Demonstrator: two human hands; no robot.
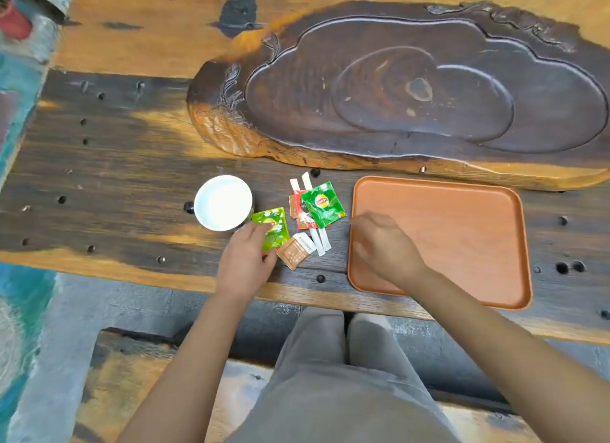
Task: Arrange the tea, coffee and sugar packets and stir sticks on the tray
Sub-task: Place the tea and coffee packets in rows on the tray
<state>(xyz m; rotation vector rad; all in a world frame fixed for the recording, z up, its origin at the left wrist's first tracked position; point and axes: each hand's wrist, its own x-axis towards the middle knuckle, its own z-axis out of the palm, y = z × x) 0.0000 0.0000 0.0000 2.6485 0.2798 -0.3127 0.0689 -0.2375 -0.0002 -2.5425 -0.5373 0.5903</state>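
Packets lie between our 2 hands: our left hand (246,259) pinches a light-green tea packet (272,228) beside the white cup (222,202); our right hand (384,248), loosely curled and blurred, hovers over the orange tray's (462,231) left edge, holding nothing we can see.
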